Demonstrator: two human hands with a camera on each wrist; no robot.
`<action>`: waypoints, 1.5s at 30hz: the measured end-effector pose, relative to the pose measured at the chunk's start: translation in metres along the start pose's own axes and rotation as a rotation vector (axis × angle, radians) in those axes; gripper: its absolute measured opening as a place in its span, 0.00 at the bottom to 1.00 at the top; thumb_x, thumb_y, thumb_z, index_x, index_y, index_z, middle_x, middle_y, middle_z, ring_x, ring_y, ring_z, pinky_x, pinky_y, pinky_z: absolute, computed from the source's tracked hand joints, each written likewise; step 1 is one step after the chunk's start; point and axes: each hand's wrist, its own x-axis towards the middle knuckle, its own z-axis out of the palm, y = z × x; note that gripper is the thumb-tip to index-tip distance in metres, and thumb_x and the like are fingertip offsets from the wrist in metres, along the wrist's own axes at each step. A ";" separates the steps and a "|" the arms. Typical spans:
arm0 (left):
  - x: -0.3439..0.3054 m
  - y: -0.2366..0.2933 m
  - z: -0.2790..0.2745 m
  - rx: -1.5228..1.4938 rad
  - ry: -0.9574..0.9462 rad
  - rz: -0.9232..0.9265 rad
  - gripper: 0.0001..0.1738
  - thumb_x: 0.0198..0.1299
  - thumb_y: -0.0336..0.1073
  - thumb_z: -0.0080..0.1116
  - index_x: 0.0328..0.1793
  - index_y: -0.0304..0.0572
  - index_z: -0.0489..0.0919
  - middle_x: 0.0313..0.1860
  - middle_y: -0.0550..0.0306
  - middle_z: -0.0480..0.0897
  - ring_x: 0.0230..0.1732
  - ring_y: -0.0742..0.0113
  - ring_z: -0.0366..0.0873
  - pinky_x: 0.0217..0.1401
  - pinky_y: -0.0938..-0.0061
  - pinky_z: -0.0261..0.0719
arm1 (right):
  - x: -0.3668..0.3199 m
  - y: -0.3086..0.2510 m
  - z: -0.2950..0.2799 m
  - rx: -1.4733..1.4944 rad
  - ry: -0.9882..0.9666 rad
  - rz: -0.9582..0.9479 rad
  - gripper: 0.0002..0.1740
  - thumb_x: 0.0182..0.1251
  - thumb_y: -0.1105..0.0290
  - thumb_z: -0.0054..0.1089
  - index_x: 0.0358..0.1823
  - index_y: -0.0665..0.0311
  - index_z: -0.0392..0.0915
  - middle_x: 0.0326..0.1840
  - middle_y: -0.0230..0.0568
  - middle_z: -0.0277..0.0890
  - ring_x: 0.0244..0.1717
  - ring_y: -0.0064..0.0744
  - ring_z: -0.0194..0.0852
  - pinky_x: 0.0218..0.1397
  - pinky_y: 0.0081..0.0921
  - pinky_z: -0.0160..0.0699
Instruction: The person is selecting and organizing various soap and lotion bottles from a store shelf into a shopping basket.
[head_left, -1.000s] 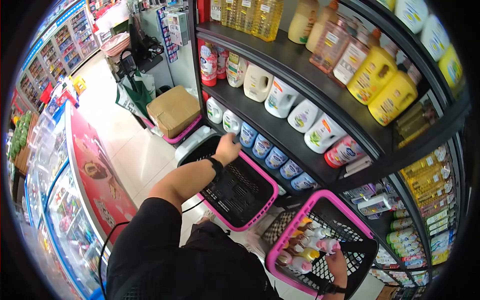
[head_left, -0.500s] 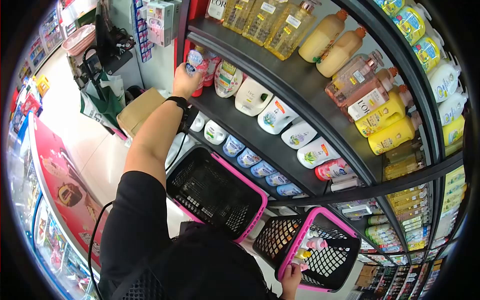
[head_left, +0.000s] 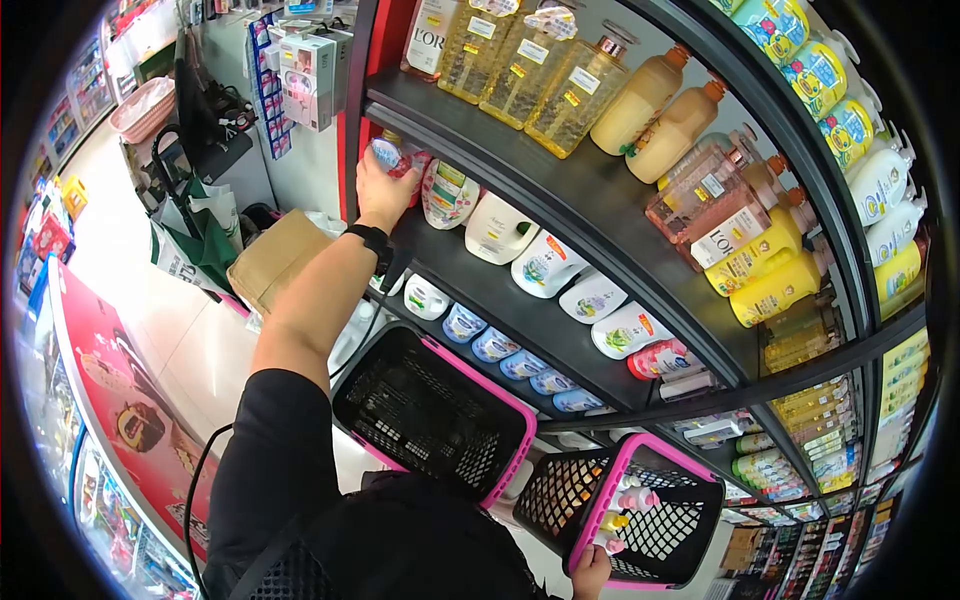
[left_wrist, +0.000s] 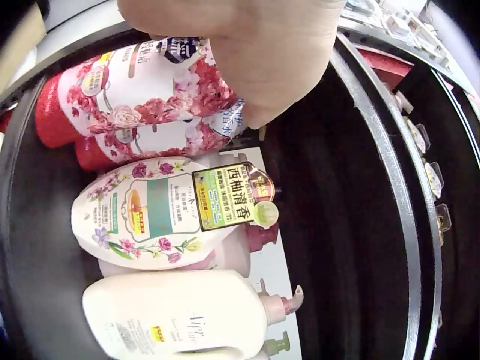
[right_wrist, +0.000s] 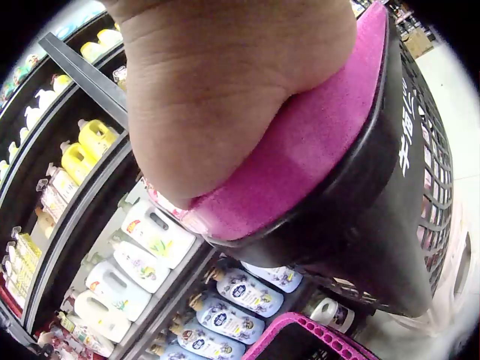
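Observation:
My left hand (head_left: 378, 195) is at the left end of the middle shelf, its fingers wrapped about the upper part of a red-and-white floral bottle (left_wrist: 127, 94). A matching floral bottle (left_wrist: 142, 144) lies right against it in the left wrist view. Beside these stand a white bottle with a flowered label (left_wrist: 142, 217) and a cream pump bottle (left_wrist: 176, 315). Low at the right, my right hand (head_left: 592, 572) grips the pink rim (right_wrist: 315, 142) of a black shopping basket, thumb over the edge. Several small pink- and yellow-capped bottles (head_left: 638, 498) lie inside that basket.
Another black basket with a pink rim (head_left: 480, 378) sits in front of the shelves. Blue bottles (head_left: 495, 345) line the bottom shelf; yellow pump bottles (head_left: 530, 85) fill the upper one. A cardboard box (head_left: 275, 262) is on the left, near a red-sided freezer (head_left: 120, 400).
My left hand has risen from over the near basket to the floral bottle on the shelf. My right hand has moved from the small bottles inside the right basket to its rim.

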 end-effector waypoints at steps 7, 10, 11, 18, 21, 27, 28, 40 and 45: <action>0.007 0.022 0.009 -0.051 0.091 -0.113 0.56 0.49 0.49 0.73 0.79 0.36 0.55 0.72 0.35 0.66 0.74 0.36 0.62 0.77 0.51 0.62 | -0.003 0.014 0.007 0.034 0.039 -0.058 0.21 0.76 0.56 0.52 0.47 0.68 0.84 0.39 0.64 0.83 0.42 0.69 0.81 0.46 0.52 0.80; 0.009 0.026 0.019 0.047 0.186 -0.040 0.54 0.51 0.48 0.73 0.80 0.39 0.55 0.74 0.40 0.66 0.74 0.37 0.62 0.76 0.50 0.63 | -0.003 0.004 0.001 0.043 0.060 -0.053 0.22 0.76 0.55 0.52 0.47 0.68 0.84 0.39 0.64 0.83 0.43 0.69 0.81 0.46 0.52 0.80; 0.008 0.032 0.016 0.114 0.168 -0.066 0.52 0.53 0.47 0.71 0.80 0.43 0.55 0.75 0.47 0.66 0.74 0.38 0.63 0.74 0.48 0.67 | -0.003 0.004 0.000 0.039 0.067 -0.051 0.22 0.76 0.55 0.52 0.47 0.68 0.84 0.39 0.64 0.83 0.43 0.69 0.81 0.46 0.52 0.80; 0.018 0.058 -0.002 0.303 -0.033 -0.192 0.41 0.59 0.47 0.65 0.76 0.47 0.61 0.72 0.51 0.72 0.70 0.39 0.70 0.67 0.47 0.74 | -0.001 0.008 0.015 0.121 0.153 -0.018 0.18 0.74 0.60 0.55 0.34 0.68 0.82 0.28 0.57 0.80 0.31 0.60 0.80 0.36 0.49 0.77; 0.018 0.059 -0.004 0.335 -0.045 -0.186 0.39 0.59 0.47 0.66 0.73 0.47 0.63 0.71 0.51 0.72 0.68 0.39 0.72 0.65 0.48 0.76 | 0.001 0.012 0.016 0.141 0.160 -0.035 0.17 0.73 0.60 0.56 0.35 0.68 0.82 0.27 0.56 0.80 0.30 0.60 0.80 0.35 0.49 0.77; 0.015 0.063 0.003 0.363 -0.010 -0.226 0.42 0.56 0.50 0.71 0.71 0.44 0.64 0.69 0.48 0.69 0.70 0.40 0.69 0.66 0.48 0.75 | 0.002 0.010 0.015 0.151 0.158 -0.010 0.17 0.73 0.61 0.57 0.36 0.68 0.82 0.28 0.57 0.81 0.31 0.60 0.81 0.36 0.48 0.78; 0.014 0.063 0.005 0.372 0.005 -0.233 0.42 0.55 0.51 0.72 0.71 0.44 0.64 0.69 0.46 0.69 0.71 0.40 0.69 0.67 0.48 0.74 | 0.002 0.011 0.016 0.157 0.157 -0.007 0.17 0.73 0.61 0.57 0.36 0.68 0.82 0.28 0.57 0.81 0.31 0.60 0.81 0.36 0.48 0.78; 0.000 0.033 -0.006 0.315 -0.118 0.036 0.55 0.43 0.51 0.81 0.75 0.42 0.62 0.73 0.43 0.64 0.74 0.40 0.63 0.72 0.49 0.71 | 0.002 0.003 0.011 0.101 0.093 0.012 0.20 0.75 0.57 0.53 0.40 0.68 0.83 0.31 0.60 0.81 0.35 0.65 0.80 0.39 0.50 0.78; 0.007 0.013 -0.016 0.276 -0.192 0.119 0.62 0.42 0.47 0.81 0.81 0.41 0.56 0.71 0.44 0.71 0.73 0.41 0.66 0.76 0.54 0.66 | 0.001 0.002 0.003 0.029 -0.039 0.053 0.26 0.77 0.49 0.47 0.48 0.66 0.83 0.40 0.64 0.82 0.44 0.70 0.81 0.46 0.54 0.79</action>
